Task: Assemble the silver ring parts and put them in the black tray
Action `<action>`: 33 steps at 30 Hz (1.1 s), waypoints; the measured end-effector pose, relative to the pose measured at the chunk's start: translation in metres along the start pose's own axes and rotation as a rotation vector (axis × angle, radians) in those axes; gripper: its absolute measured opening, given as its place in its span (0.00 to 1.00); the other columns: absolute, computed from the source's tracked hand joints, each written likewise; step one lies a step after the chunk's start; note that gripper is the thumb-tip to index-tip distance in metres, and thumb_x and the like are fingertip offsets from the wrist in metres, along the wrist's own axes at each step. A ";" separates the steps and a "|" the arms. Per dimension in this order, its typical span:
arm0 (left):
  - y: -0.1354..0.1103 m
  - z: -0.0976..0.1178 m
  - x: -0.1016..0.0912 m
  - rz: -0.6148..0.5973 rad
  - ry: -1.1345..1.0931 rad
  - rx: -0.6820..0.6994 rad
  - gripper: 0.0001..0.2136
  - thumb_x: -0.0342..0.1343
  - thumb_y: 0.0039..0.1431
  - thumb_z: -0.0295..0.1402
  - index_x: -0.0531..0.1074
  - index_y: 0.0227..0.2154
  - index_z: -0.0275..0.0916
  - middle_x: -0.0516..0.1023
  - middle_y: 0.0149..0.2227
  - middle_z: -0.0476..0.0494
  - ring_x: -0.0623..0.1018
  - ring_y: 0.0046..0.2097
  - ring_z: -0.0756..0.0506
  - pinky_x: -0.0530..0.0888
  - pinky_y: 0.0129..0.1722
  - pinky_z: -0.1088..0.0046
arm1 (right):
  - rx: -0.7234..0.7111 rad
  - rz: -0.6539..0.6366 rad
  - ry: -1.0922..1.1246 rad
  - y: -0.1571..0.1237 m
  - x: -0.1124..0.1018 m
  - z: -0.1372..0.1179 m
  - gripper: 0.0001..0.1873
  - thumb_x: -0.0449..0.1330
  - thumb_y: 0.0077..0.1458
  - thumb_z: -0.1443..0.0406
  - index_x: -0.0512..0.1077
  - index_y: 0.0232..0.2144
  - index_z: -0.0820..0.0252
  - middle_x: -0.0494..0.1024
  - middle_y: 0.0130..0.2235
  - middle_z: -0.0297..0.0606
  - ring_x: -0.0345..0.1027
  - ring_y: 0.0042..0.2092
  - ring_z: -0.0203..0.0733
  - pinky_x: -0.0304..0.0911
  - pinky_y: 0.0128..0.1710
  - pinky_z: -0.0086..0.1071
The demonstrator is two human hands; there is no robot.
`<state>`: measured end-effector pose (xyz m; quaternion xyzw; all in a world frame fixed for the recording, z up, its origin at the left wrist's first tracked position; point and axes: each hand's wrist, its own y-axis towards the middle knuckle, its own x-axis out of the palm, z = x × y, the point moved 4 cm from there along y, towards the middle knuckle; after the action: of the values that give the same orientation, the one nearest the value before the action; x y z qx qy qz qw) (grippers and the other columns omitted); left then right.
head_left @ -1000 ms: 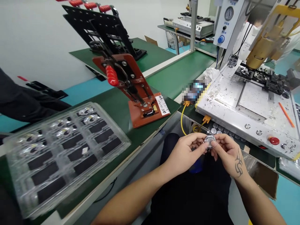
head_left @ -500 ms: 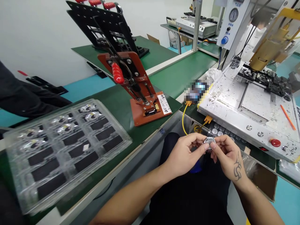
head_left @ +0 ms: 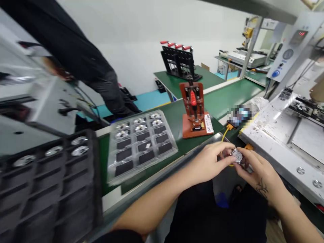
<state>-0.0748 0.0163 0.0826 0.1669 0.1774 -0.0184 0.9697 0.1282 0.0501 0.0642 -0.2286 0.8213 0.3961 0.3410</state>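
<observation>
A small round silver metal part that looks like a watch case (head_left: 237,156) is held in front of my lap, above the gap beside the bench. Its flat, disc-like face is turned up toward me, with faint markings too small to read. My left hand (head_left: 215,160) pinches its left edge between thumb and fingers. On the other edge, the thumb and fingers of my right hand (head_left: 258,168) are closed around it. Fingers partly hide its rim. Past my hands, a phone-like device (head_left: 239,116) with a blurred screen lies on the bench, a yellow cable (head_left: 224,134) running from it.
A clear plastic tray (head_left: 174,148) with several shiny parts lies left on the green bench. Left of it is a black tray (head_left: 97,175). A brown toggle-clamp fixture (head_left: 186,131) stands ahead. The white machine (head_left: 275,148) is right. A person's dark-trousered leg (head_left: 101,74) is behind the trays.
My view has swung left, bringing the black tray and more of the person into sight. The watch case has been tilted, so its flat face now shows. Both hands still hold it.
</observation>
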 end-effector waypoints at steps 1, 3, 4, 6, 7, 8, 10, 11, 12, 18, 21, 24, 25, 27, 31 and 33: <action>0.008 0.009 -0.022 0.104 0.111 0.129 0.10 0.63 0.70 0.37 0.79 0.50 0.40 0.84 0.46 0.39 0.82 0.43 0.44 0.79 0.46 0.64 | -0.016 0.025 -0.007 0.010 0.004 0.003 0.21 0.64 0.69 0.65 0.71 0.62 0.53 0.82 0.41 0.41 0.78 0.36 0.43 0.77 0.39 0.37; 0.026 0.024 -0.068 0.342 0.319 0.418 0.09 0.63 0.71 0.38 0.79 0.48 0.40 0.84 0.49 0.37 0.81 0.49 0.41 0.78 0.53 0.58 | 0.001 0.057 0.015 0.030 0.014 0.010 0.18 0.66 0.66 0.63 0.73 0.58 0.54 0.79 0.35 0.35 0.74 0.30 0.40 0.75 0.34 0.35; 0.036 0.028 -0.086 0.405 0.403 0.554 0.08 0.63 0.71 0.39 0.79 0.44 0.40 0.84 0.46 0.37 0.81 0.49 0.40 0.77 0.54 0.57 | 0.021 0.066 0.043 0.038 0.018 0.012 0.18 0.66 0.65 0.63 0.74 0.56 0.54 0.78 0.33 0.33 0.71 0.28 0.39 0.74 0.32 0.34; 0.058 0.028 -0.108 0.339 0.548 0.727 0.12 0.59 0.72 0.39 0.76 0.32 0.42 0.82 0.34 0.42 0.80 0.41 0.42 0.76 0.49 0.59 | 0.063 0.073 0.113 0.051 0.025 0.016 0.18 0.67 0.63 0.62 0.75 0.54 0.54 0.77 0.32 0.31 0.68 0.26 0.37 0.71 0.29 0.32; 0.069 0.026 -0.113 0.254 0.605 0.767 0.18 0.57 0.73 0.39 0.71 0.25 0.43 0.76 0.26 0.47 0.76 0.34 0.44 0.75 0.44 0.61 | 0.083 0.073 0.148 0.057 0.027 0.018 0.18 0.67 0.63 0.61 0.75 0.54 0.55 0.77 0.31 0.30 0.68 0.26 0.36 0.71 0.29 0.32; 0.079 0.024 -0.117 0.194 0.638 0.777 0.23 0.56 0.74 0.39 0.64 0.20 0.43 0.69 0.21 0.51 0.72 0.29 0.46 0.73 0.39 0.63 | 0.104 0.074 0.183 0.061 0.030 0.021 0.18 0.67 0.63 0.61 0.75 0.54 0.55 0.77 0.32 0.30 0.68 0.26 0.36 0.70 0.29 0.32; 0.096 0.027 -0.124 0.173 0.616 0.732 0.28 0.54 0.75 0.42 0.55 0.17 0.43 0.59 0.18 0.54 0.65 0.24 0.47 0.70 0.34 0.66 | 0.154 0.077 0.244 0.072 0.035 0.028 0.19 0.68 0.63 0.60 0.74 0.55 0.56 0.77 0.32 0.31 0.68 0.27 0.37 0.69 0.29 0.32; 0.104 0.032 -0.130 0.222 0.565 0.687 0.28 0.54 0.75 0.44 0.55 0.18 0.43 0.59 0.19 0.54 0.64 0.25 0.48 0.69 0.33 0.66 | 0.179 0.074 0.271 0.078 0.040 0.033 0.20 0.68 0.63 0.59 0.74 0.55 0.57 0.77 0.32 0.31 0.68 0.28 0.37 0.68 0.29 0.32; 0.113 0.039 -0.138 0.282 0.502 0.636 0.26 0.53 0.76 0.45 0.58 0.20 0.43 0.61 0.21 0.53 0.66 0.26 0.48 0.69 0.33 0.67 | 0.200 0.068 0.300 0.084 0.046 0.039 0.20 0.69 0.63 0.58 0.74 0.54 0.57 0.76 0.32 0.31 0.67 0.28 0.38 0.67 0.29 0.32; 0.138 0.040 -0.218 0.530 0.409 0.312 0.08 0.55 0.75 0.38 0.74 0.47 0.39 0.81 0.46 0.40 0.81 0.47 0.43 0.75 0.51 0.62 | 0.222 -0.011 0.401 0.123 0.100 0.074 0.20 0.68 0.58 0.58 0.75 0.50 0.59 0.72 0.31 0.32 0.67 0.31 0.40 0.65 0.33 0.34; 0.108 -0.014 -0.229 0.452 0.553 -0.025 0.07 0.57 0.70 0.33 0.79 0.43 0.37 0.83 0.47 0.35 0.81 0.49 0.39 0.74 0.56 0.56 | 0.208 -0.061 0.436 0.133 0.123 0.084 0.19 0.67 0.56 0.59 0.75 0.49 0.58 0.72 0.31 0.31 0.67 0.31 0.40 0.65 0.33 0.34; 0.070 -0.078 -0.190 0.076 0.508 -0.269 0.04 0.65 0.59 0.32 0.82 0.32 0.38 0.85 0.35 0.42 0.82 0.38 0.41 0.78 0.46 0.63 | 0.193 -0.105 0.481 0.145 0.145 0.090 0.18 0.68 0.54 0.58 0.75 0.46 0.57 0.72 0.31 0.30 0.66 0.29 0.38 0.65 0.32 0.34; 0.062 -0.094 -0.175 0.021 0.493 -0.295 0.02 0.66 0.56 0.31 0.82 0.30 0.39 0.84 0.31 0.45 0.82 0.34 0.42 0.77 0.41 0.66 | 0.185 -0.120 0.497 0.151 0.152 0.092 0.19 0.69 0.53 0.58 0.75 0.46 0.56 0.72 0.31 0.30 0.66 0.29 0.38 0.66 0.32 0.34; 0.054 -0.118 -0.146 -0.019 0.481 -0.322 0.03 0.68 0.53 0.31 0.81 0.28 0.38 0.81 0.26 0.48 0.79 0.29 0.44 0.74 0.34 0.70 | 0.171 -0.150 0.525 0.163 0.165 0.096 0.20 0.70 0.52 0.56 0.75 0.44 0.55 0.74 0.32 0.31 0.67 0.29 0.39 0.66 0.32 0.34; 0.062 -0.145 -0.116 0.000 0.470 -0.318 0.08 0.69 0.49 0.30 0.81 0.33 0.38 0.78 0.25 0.50 0.77 0.29 0.45 0.70 0.31 0.73 | 0.163 -0.173 0.534 0.174 0.177 0.104 0.21 0.71 0.53 0.52 0.74 0.43 0.56 0.75 0.31 0.32 0.69 0.30 0.41 0.67 0.33 0.35; 0.065 -0.151 -0.114 0.022 0.461 -0.307 0.10 0.68 0.50 0.31 0.81 0.37 0.38 0.77 0.25 0.51 0.76 0.29 0.45 0.69 0.31 0.73 | 0.164 -0.177 0.519 0.172 0.177 0.107 0.22 0.69 0.55 0.50 0.73 0.44 0.56 0.74 0.31 0.32 0.69 0.30 0.41 0.68 0.33 0.35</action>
<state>-0.2267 0.1246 0.0097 0.0196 0.3924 0.0577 0.9178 -0.0594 0.2175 -0.0303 -0.3647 0.8873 0.2252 0.1702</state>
